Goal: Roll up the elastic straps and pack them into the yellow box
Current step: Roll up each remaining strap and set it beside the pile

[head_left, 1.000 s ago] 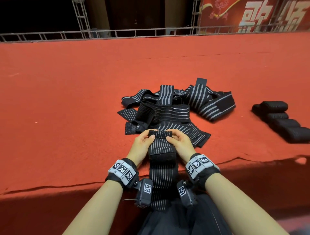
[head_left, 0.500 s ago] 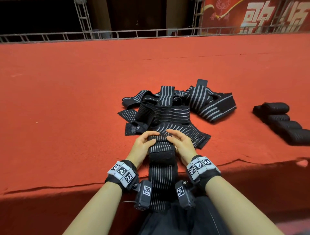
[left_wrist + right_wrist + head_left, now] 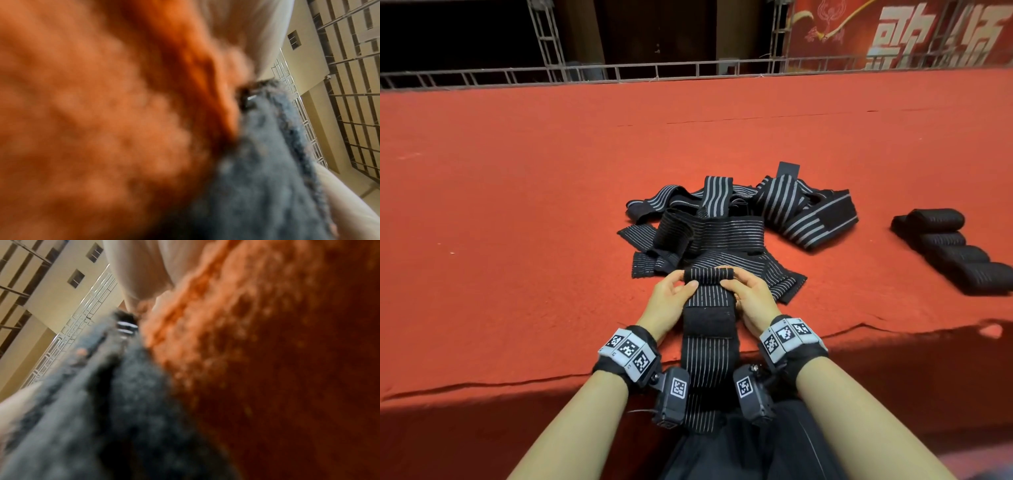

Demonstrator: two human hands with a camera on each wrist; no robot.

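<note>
My hands pinched a black grey-striped elastic strap, barely rolled; four black rolls lay right, loose straps beyond, box unseen.

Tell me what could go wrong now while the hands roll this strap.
The roll is small and held only at its ends by the left hand and right hand, so it may spring open. The strap's tail hangs over the carpet edge and may pull the roll crooked.
</note>
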